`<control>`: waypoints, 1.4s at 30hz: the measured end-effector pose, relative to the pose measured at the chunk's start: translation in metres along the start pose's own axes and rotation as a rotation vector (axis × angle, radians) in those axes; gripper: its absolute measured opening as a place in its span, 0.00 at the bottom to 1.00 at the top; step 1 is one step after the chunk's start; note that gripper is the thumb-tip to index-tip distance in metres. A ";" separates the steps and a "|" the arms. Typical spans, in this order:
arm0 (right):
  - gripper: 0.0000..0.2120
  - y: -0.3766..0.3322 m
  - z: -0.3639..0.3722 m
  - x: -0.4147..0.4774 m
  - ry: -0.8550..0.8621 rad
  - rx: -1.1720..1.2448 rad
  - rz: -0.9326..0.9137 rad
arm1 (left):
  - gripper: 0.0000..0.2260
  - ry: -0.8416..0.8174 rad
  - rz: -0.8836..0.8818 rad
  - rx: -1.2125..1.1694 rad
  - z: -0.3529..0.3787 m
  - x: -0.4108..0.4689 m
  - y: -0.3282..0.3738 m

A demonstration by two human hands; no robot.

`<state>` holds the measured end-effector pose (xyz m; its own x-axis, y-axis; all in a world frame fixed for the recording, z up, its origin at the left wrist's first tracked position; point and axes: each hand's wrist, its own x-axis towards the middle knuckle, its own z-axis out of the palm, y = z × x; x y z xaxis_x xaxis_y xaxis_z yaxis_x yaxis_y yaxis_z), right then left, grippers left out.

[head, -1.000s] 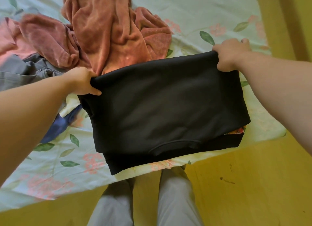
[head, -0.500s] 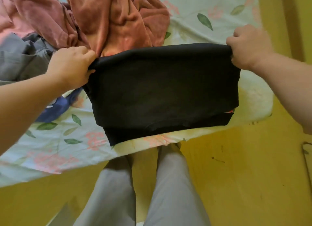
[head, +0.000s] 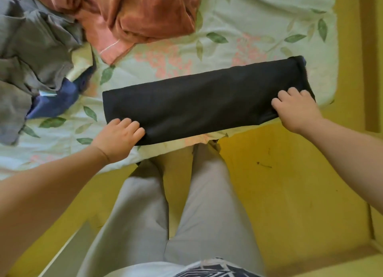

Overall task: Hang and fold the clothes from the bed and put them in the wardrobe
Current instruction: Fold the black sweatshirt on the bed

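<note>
My left hand (head: pixel 118 136) and right hand (head: pixel 294 113) each grip one end of the black garment (head: pixel 203 102), fingers curled over its near hem while my thumbs are hidden under the cloth. The garment lies folded into a long narrow band across the bed (head: pixel 259 28), along the bed's near edge and towards its right corner, slightly tilted with the right end farther up the bed. Towards the bed's far left lie a rumpled rust garment (head: pixel 141 13), a grey one (head: pixel 31 49) and a blue one (head: pixel 56 102), all apart from the black band.
</note>
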<state>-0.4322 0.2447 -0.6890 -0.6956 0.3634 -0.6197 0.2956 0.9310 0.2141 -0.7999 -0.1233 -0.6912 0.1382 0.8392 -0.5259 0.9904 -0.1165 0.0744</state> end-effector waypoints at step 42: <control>0.12 0.084 -0.029 0.089 -0.139 1.045 0.516 | 0.34 0.216 -0.548 -0.531 -0.058 0.212 0.085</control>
<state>-0.4882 0.3561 -0.7041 -0.2779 0.6222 -0.7318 0.9605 0.1705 -0.2198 -0.6861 0.0758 -0.7475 -0.4260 0.7945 -0.4327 0.7766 0.5665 0.2757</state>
